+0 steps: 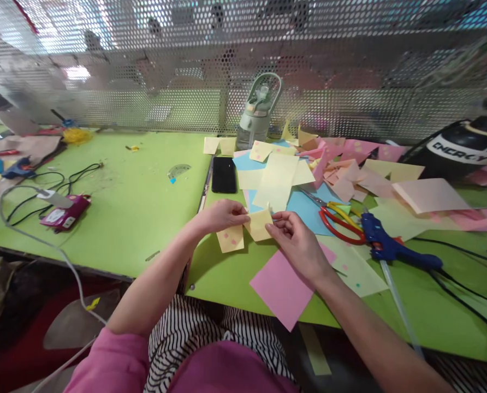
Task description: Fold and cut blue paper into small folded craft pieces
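Between my two hands is a small piece of pale yellow paper [260, 225]. The fingers of my left hand [224, 214] pinch its left edge, and those of my right hand [295, 234] pinch its right edge. Under my left fingers shows a second pale yellow paper with pink dots [231, 238]; whether it is joined to the first I cannot tell. A pink paper square [283, 286] lies beneath my right wrist. Just beyond my hands are a larger pale yellow sheet [275, 180] and blue paper [315, 210].
A black phone [224, 174] and a water bottle [256, 114] stand beyond my hands. To the right lie red-and-yellow scissors [342, 224], a blue glue gun [395, 245] with its cord, and many paper scraps. A maroon power strip [65, 213] sits left. Perforated metal [165, 82] closes the back.
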{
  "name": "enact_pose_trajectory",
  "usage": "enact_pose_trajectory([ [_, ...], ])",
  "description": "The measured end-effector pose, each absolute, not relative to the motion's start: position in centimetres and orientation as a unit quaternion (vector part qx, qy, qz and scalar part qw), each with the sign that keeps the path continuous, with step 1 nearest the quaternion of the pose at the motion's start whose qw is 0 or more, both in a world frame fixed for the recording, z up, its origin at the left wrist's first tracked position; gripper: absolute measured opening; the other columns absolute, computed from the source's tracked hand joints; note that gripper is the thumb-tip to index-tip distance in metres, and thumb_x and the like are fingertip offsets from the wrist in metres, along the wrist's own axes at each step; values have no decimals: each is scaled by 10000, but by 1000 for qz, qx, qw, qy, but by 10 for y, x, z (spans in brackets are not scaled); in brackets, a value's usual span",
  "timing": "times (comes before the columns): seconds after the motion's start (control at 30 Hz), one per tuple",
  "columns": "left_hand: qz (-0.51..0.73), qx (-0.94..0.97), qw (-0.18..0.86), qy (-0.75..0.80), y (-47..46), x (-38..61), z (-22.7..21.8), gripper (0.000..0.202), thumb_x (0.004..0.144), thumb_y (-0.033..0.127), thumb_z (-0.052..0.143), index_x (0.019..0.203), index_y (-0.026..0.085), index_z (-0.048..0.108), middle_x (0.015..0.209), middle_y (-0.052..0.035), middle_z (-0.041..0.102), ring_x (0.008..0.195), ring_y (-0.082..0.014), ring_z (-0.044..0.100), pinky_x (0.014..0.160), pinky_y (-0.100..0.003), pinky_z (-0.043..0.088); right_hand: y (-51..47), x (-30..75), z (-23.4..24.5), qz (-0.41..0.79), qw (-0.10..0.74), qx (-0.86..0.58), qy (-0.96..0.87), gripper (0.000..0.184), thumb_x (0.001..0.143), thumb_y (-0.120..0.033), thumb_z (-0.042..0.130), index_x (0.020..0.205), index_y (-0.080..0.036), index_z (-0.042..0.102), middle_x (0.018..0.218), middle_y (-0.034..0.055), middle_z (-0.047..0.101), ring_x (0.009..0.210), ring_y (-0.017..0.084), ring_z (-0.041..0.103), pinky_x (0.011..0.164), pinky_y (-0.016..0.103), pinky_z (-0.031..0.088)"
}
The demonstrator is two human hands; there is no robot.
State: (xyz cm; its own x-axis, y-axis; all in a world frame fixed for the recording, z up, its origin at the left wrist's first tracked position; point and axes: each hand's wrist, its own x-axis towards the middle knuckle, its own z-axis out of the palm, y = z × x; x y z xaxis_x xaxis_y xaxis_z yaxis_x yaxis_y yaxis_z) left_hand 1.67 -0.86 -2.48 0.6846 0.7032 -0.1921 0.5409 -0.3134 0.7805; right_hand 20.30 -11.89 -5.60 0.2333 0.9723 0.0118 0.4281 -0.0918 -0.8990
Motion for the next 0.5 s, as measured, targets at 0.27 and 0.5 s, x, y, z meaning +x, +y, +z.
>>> enact_pose_trajectory([
  [0.27, 98, 805, 439, 387, -10, 15, -20, 311, 873, 415, 486, 742, 178, 638, 660, 5, 574, 598, -125, 487, 551, -262, 323, -119, 206, -58, 328, 424, -668, -516, 432, 819, -593, 599, 1057, -240, 529, 893, 42, 653, 842, 224, 633, 736, 373, 521],
  [0.5, 96, 788, 478, 377, -10, 17, -23, 218, 800, 383, 598, 820, 173, 652, 764, 1, 650, 643, -113, 547, 559, -228, 384, -120, 204, -53, 336, 427, -657, -522, 414, 825, -582, 593, 1055, -244, 523, 876, 34, 675, 839, 226, 657, 718, 358, 522],
])
